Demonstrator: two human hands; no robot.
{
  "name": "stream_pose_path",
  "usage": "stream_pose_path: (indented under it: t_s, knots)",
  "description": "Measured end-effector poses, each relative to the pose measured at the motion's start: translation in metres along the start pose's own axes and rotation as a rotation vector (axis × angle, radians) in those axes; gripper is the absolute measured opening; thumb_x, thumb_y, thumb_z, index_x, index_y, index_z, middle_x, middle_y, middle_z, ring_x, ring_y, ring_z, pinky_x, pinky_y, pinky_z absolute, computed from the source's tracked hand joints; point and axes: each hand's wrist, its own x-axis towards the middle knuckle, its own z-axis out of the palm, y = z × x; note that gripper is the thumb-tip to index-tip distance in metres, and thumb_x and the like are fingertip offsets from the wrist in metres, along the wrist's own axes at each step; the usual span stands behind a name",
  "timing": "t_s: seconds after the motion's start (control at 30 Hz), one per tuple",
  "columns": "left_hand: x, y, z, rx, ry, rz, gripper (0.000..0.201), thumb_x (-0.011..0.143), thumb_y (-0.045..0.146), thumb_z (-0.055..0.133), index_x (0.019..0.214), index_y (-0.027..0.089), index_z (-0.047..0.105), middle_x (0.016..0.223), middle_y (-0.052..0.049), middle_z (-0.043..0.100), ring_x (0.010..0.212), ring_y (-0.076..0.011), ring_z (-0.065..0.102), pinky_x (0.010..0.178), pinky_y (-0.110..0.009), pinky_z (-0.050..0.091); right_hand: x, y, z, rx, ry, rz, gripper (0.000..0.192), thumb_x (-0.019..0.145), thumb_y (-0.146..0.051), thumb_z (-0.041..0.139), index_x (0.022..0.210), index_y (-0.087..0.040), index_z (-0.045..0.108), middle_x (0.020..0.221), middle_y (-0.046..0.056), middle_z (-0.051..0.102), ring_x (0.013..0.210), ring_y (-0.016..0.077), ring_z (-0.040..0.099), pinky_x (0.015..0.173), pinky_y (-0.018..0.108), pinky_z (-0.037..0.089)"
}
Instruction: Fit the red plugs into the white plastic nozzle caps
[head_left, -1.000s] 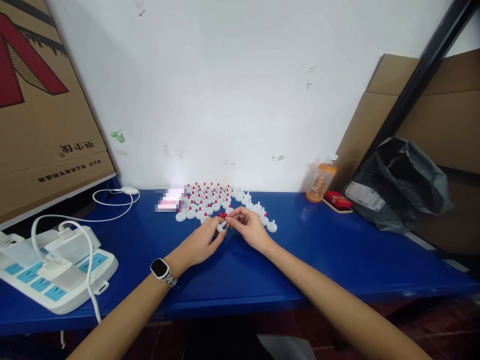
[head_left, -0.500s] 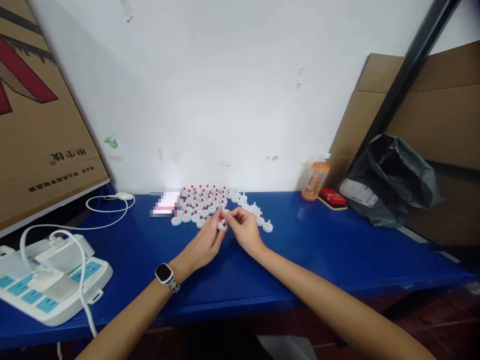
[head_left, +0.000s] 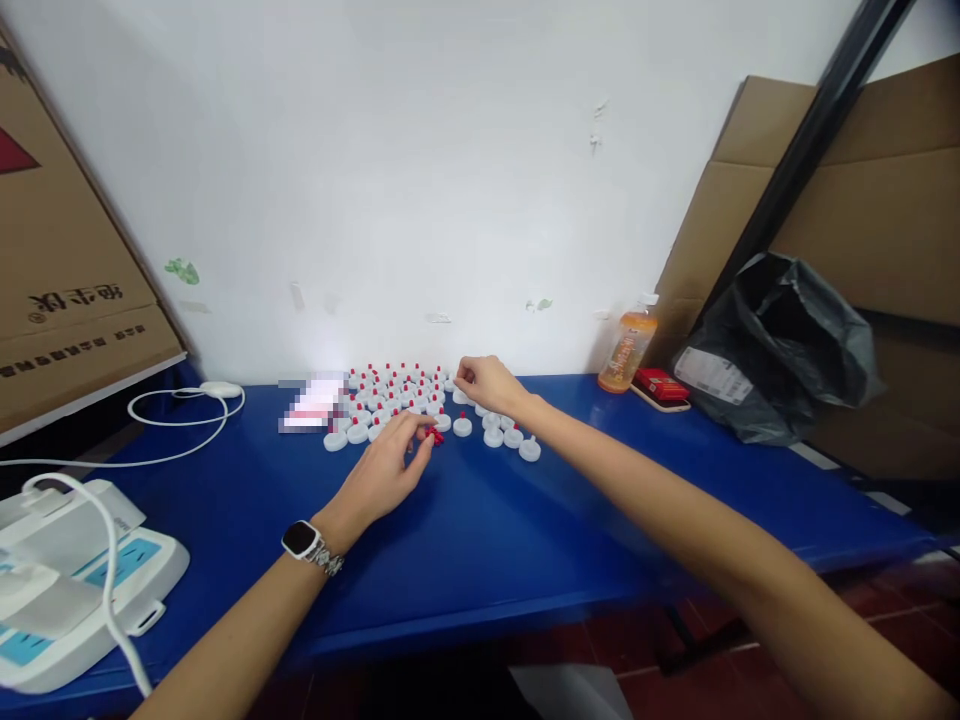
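From the head view, your left hand [head_left: 382,470] rests on the blue worktop [head_left: 525,520] with its fingers curled loosely, the fingertips touching a few small red pieces [head_left: 433,436] that lie just in front of the white caps; whether it actually pinches one, you cannot tell from here. Your right hand [head_left: 487,382] reaches further back to the far right edge of the cluster of white caps with red tips [head_left: 394,392], thumb and forefinger drawn close together at a cap there; the grip itself is too small to make out. A loose row of white caps [head_left: 502,436] sits between your two hands and slightly to the right; a smartwatch [head_left: 301,539] is on your left wrist. An orange drink bottle [head_left: 627,350] stands by the wall, a red packet [head_left: 660,385] just beside it, a black plastic bag [head_left: 780,350] further right; a white power strip [head_left: 75,590] lies at the left edge.
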Motion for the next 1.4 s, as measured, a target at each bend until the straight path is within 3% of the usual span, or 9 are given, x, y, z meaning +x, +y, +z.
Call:
stream_pose_path:
  t_s: [0.17,0.37,0.47,0.67,0.83,0.93,1.07,1.23,1.4]
  knots:
    - [-0.006,0.001,0.000,-0.005,-0.031,0.020,0.022,0.098,0.031,0.041,0.109,0.023,0.058,0.104,-0.006,0.059,0.094,-0.0204,0.059,0.079,-0.033,0.049,0.009,0.001,0.022,-0.159,-0.167,-0.066,0.009,0.082,-0.020,0.062,0.077,-0.018,0.070,0.075,0.003,0.071,0.069,0.0150,0.061,0.065,0.024,0.040]
    - [-0.006,-0.004,0.000,-0.029,-0.034,-0.001,0.020,0.098,0.030,0.041,0.103,0.023,0.059,0.101,-0.004,0.057,0.090,-0.0188,0.059,0.079,-0.033,0.048,0.028,0.013,0.019,-0.261,-0.109,0.064,0.027,0.094,-0.031,0.049,0.097,-0.018,0.072,0.088,0.007,0.074,0.080,0.0180,0.064,0.074,0.027,0.041]
    - [-0.006,-0.004,-0.001,-0.046,-0.024,-0.012,0.019,0.099,0.030,0.041,0.100,0.023,0.059,0.101,-0.004,0.057,0.087,-0.0175,0.058,0.078,-0.032,0.047,0.051,0.020,0.022,-0.307,-0.118,0.120,0.027,0.090,-0.032,0.055,0.105,-0.016,0.071,0.094,0.010,0.074,0.090,0.0223,0.065,0.084,0.032,0.041]
    - [-0.006,-0.008,-0.003,-0.038,-0.015,-0.023,0.018,0.099,0.029,0.042,0.098,0.023,0.059,0.100,-0.003,0.057,0.084,-0.0166,0.059,0.077,-0.031,0.048,0.073,0.015,0.034,-0.315,-0.173,0.138,0.009,0.078,-0.015,0.064,0.075,-0.015,0.072,0.086,0.010,0.075,0.089,0.0237,0.066,0.091,0.036,0.039]
    - [-0.004,-0.009,-0.006,-0.013,0.122,-0.010,0.017,0.097,0.030,0.046,0.108,0.023,0.057,0.107,-0.006,0.056,0.099,-0.0201,0.058,0.085,-0.034,0.049,0.035,-0.011,0.009,-0.238,-0.013,0.098,0.019,0.089,-0.022,0.054,0.091,-0.018,0.072,0.095,0.006,0.075,0.089,0.0189,0.065,0.085,0.030,0.041]
    - [-0.004,-0.006,-0.005,0.008,0.222,0.024,0.037,0.095,0.034,0.054,0.130,0.024,0.047,0.127,-0.009,0.051,0.118,-0.0237,0.052,0.099,-0.040,0.046,-0.009,-0.039,0.003,0.130,0.076,0.011,0.014,0.087,-0.025,0.061,0.086,-0.018,0.073,0.082,0.003,0.074,0.073,0.0157,0.062,0.070,0.026,0.043]
    - [-0.007,-0.008,-0.002,-0.010,0.086,0.048,0.040,0.099,0.038,0.047,0.136,0.024,0.043,0.126,-0.010,0.056,0.119,-0.0253,0.054,0.101,-0.044,0.046,-0.055,-0.063,0.019,0.410,0.025,-0.010,0.016,0.089,-0.027,0.061,0.083,-0.018,0.073,0.075,0.001,0.073,0.068,0.0144,0.060,0.065,0.025,0.043]
    - [-0.009,-0.018,-0.003,-0.030,-0.015,-0.016,0.033,0.102,0.041,0.034,0.123,0.021,0.051,0.118,-0.010,0.060,0.111,-0.0245,0.058,0.098,-0.043,0.047,-0.073,-0.057,0.035,0.020,0.113,-0.100,0.018,0.094,-0.023,0.053,0.096,-0.020,0.070,0.087,0.005,0.072,0.089,0.0203,0.059,0.084,0.034,0.039]
    - [-0.009,-0.018,-0.005,-0.038,-0.041,-0.034,0.035,0.102,0.043,0.033,0.122,0.021,0.051,0.112,-0.009,0.060,0.107,-0.0229,0.058,0.097,-0.041,0.047,-0.076,-0.047,0.040,-0.336,0.001,-0.144,0.013,0.092,-0.024,0.059,0.092,-0.018,0.070,0.090,0.008,0.068,0.093,0.0238,0.053,0.084,0.037,0.033]
